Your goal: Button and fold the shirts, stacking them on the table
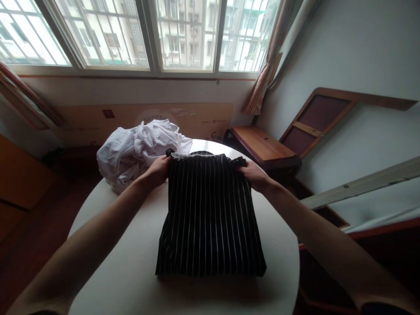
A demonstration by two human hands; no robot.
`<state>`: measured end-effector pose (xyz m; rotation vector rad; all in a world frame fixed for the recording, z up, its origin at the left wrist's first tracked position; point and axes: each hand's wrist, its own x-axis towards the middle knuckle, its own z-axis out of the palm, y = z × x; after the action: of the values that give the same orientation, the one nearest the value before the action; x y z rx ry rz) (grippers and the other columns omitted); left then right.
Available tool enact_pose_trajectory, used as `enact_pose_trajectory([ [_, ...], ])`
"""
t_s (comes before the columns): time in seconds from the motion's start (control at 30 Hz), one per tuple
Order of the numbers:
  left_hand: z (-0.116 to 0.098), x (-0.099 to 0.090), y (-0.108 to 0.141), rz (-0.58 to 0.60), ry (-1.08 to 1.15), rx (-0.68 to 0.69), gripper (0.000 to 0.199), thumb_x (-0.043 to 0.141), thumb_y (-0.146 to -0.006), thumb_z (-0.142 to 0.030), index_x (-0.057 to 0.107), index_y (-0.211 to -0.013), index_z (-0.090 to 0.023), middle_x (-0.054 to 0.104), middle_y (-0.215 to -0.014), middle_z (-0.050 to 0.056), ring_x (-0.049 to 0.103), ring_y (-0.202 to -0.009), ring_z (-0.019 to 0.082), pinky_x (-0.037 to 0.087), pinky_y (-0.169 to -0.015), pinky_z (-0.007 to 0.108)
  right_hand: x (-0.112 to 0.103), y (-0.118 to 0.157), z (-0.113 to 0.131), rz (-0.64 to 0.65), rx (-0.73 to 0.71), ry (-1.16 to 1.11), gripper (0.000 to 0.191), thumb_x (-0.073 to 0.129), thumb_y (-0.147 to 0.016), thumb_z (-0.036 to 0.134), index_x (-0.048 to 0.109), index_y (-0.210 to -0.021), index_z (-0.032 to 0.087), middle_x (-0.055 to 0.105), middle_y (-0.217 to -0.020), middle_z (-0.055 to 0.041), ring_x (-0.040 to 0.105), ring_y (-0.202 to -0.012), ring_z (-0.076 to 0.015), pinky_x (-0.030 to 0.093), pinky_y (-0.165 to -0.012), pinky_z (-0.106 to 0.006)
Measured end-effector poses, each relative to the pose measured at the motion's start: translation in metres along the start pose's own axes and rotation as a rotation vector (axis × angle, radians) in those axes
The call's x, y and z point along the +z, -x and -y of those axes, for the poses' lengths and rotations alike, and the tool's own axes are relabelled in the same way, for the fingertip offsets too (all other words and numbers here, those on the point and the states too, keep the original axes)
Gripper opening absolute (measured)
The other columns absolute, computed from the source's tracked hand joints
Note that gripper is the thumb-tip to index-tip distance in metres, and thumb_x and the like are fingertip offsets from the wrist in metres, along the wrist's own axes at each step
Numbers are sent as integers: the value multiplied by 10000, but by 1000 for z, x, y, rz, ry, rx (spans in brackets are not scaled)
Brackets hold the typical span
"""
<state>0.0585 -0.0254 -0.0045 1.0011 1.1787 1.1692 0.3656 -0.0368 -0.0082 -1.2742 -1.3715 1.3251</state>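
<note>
A black garment with thin white vertical stripes point(210, 214) is stretched out over the white round table point(111, 262); which kind of garment it is I cannot tell. My left hand point(161, 168) is closed on its far left corner, where dark fabric bunches up beside a pale strip along the far edge. At the far right corner, my right hand point(255, 174) grips another dark bunch of the cloth. The near edge hangs low toward me, spread wide. Just beyond my left hand lies a crumpled heap of white cloth point(138, 148).
Behind the table stands a long cardboard panel point(210, 114) under the barred window point(187, 35). To the right are a brown wooden bench point(262, 144) and a wooden frame point(315, 113) against the wall. An orange-brown cabinet point(22, 170) stands at the left.
</note>
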Motion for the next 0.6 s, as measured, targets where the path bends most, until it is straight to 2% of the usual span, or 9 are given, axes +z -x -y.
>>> enact_pose_trajectory([
  [0.07,12,5,-20,-177,-259,-31,218,611,-791,-310,633,-776,-93,600,-614,50,567,-535,149,446,-514,249,0,-27,-21,-82,71,153,236,669,-720,333,641,-796,111,609,-669,-25,538,-549,-126,459,-539,-270],
  [0.1,19,8,-23,-256,-398,7,210,605,-791,-295,649,-826,-93,643,-696,86,617,-634,189,478,-581,279,-1,-37,-31,-133,90,263,243,645,-734,318,651,-842,100,631,-711,-45,568,-592,-149,474,-574,-285],
  [0.17,31,15,-19,-332,-675,219,248,582,-803,-266,658,-983,-113,680,-963,136,633,-917,255,492,-783,344,-3,-48,-44,-285,65,522,348,617,-752,305,644,-1010,73,664,-907,-121,624,-792,-223,499,-714,-338],
  [0.23,41,26,-5,-290,-967,516,314,519,-852,-277,629,-1121,-158,622,-1195,117,545,-1135,262,424,-958,384,-3,-49,-50,-473,-39,762,501,593,-777,326,566,-1196,53,599,-1153,-197,572,-1049,-298,460,-880,-402],
  [0.3,51,41,8,-100,-1184,711,379,435,-907,-338,585,-1214,-174,558,-1310,91,461,-1247,244,354,-1049,390,6,-44,-50,-562,-206,924,565,516,-838,364,479,-1305,48,501,-1306,-221,464,-1211,-319,388,-991,-438],
  [0.37,64,54,12,110,-1328,749,474,379,-929,-415,513,-1307,-163,484,-1393,91,381,-1322,236,301,-1095,396,24,-39,-53,-426,-398,1039,566,407,-900,392,428,-1358,61,442,-1387,-198,378,-1300,-299,318,-1060,-437],
  [0.43,79,60,7,237,-1458,688,585,354,-923,-487,409,-1394,-143,376,-1469,107,284,-1380,256,227,-1127,446,46,-38,-60,-137,-522,1139,591,342,-927,429,369,-1411,92,385,-1451,-159,309,-1356,-274,254,-1105,-429],
  [0.5,93,56,-5,282,-1559,579,676,338,-903,-557,344,-1432,-138,294,-1508,114,207,-1408,285,153,-1136,506,60,-40,-72,103,-507,1219,626,323,-926,483,311,-1452,144,341,-1487,-120,266,-1385,-267,215,-1122,-445],
  [0.6,109,39,-22,279,-1614,449,758,297,-868,-655,302,-1456,-177,225,-1535,88,145,-1421,308,116,-1131,537,57,-47,-90,208,-409,1300,632,276,-928,526,272,-1471,204,318,-1501,-80,248,-1396,-258,169,-1134,-465],
])
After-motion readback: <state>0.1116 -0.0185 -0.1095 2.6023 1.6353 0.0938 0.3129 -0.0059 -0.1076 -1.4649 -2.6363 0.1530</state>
